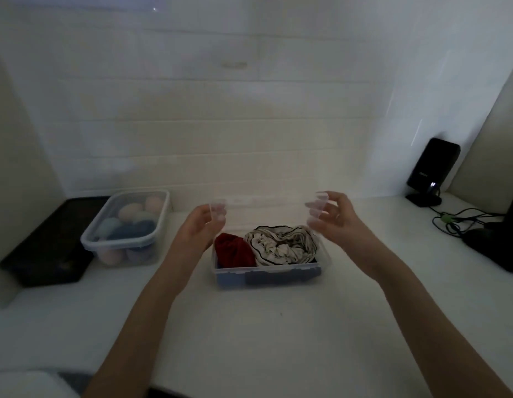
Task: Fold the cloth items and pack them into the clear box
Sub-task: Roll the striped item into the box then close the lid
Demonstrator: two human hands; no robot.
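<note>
Cloth items already sit in the clear box [266,275] in the middle of the white counter [278,326]: a red piece [233,251] on the left, a cream piece with dark stripes [281,244] bunched on the right, and something dark and blue beneath them, seen through the front wall. We hold the transparent lid [266,209] above the box's far edge, one end in each hand, so it seems we are lining it up to close the box; packing looks nearly done.

Our left hand [202,225] pinches the lid's left corner, fingers curled close around it. Our right hand [334,216] grips the right corner, thumb and fingers narrowly parted on either side of the plastic. The striped cloth rises about to the rim, so it may need pressing down.

Off to the left stands a second, lidded container [126,228] of pastel rolled pieces, beside a black tray [45,248].
</note>
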